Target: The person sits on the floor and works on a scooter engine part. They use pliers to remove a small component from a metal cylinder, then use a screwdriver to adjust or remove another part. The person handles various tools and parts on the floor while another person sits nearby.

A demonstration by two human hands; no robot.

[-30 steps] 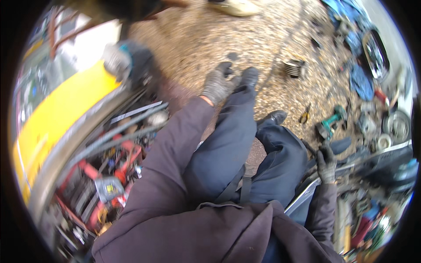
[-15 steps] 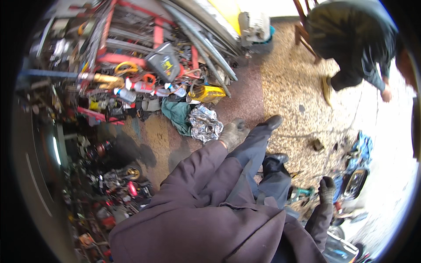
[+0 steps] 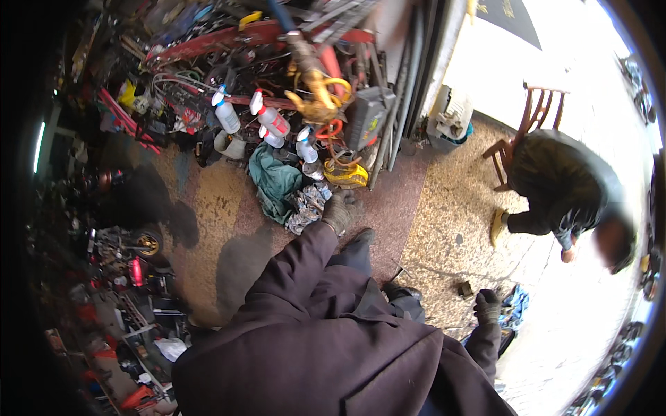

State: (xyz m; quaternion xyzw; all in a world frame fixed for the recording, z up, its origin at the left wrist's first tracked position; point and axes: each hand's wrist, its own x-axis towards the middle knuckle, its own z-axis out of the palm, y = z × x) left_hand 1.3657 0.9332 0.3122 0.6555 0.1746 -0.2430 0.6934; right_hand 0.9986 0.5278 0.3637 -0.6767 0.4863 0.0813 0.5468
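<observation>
Clutter point(image 3: 90, 239) crowds the far left, dim and mostly too dark to sort out, though a gold-coloured wheel point(image 3: 147, 243) shows among it, with a bright red object point(image 3: 136, 272) just below. Further right, spray bottles stand near a heap of tools and red metal framing point(image 3: 263, 35): a white-topped one point(image 3: 226, 114), then a red-topped one point(image 3: 272, 116). Below them a green cloth point(image 3: 275, 179) lies crumpled on the floor point(image 3: 208, 208). Against its right side sits a wadded grey-and-white bundle point(image 3: 305, 206), its material hard to make out.

The person's left hand point(image 3: 340, 212), in a grey glove, is at the bundle's right edge. Its fingers look bent, but whether they touch or pinch the bundle cannot be told. A yellow container point(image 3: 345, 175) lies just beyond that hand, and a dark case point(image 3: 370, 118) leans above it, beside long grey pipes point(image 3: 401, 104).

Past the pipes stands a filled plastic bin point(image 3: 449, 141). Nearer the person, a small blocky metal part point(image 3: 465, 290) rests on the speckled ground. The gloved right hand point(image 3: 487, 306) is raised just beside it, well apart from the bundle, fingers curled inward; whether they grip anything cannot be told. Blue cloth point(image 3: 515, 305) lies behind that hand. At right, another person point(image 3: 565, 173) in dark clothing bends forward beside a wooden chair point(image 3: 534, 114).
</observation>
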